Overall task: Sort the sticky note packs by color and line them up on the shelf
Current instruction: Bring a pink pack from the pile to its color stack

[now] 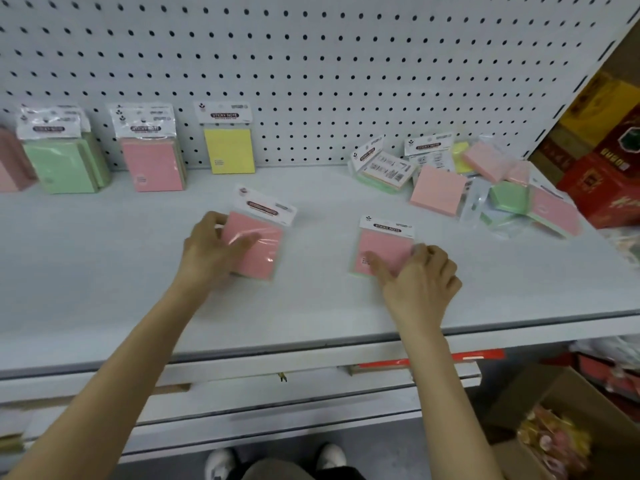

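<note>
On the shelf, about mid-way, the left hand grips a glare-streaked pink pack, and the right hand pinches a second pink pack with a green edge peeking out. The far-left pack is cut off, and the far-right pile is a blurry jumble. A green stack, a pink stack and a yellow pack stand along the far side.

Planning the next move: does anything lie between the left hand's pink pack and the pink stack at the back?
Nothing visible. Only bare shelf separates the pink pack in the left hand from the pink stack; the yellow pack stands to that stack's right.
</note>
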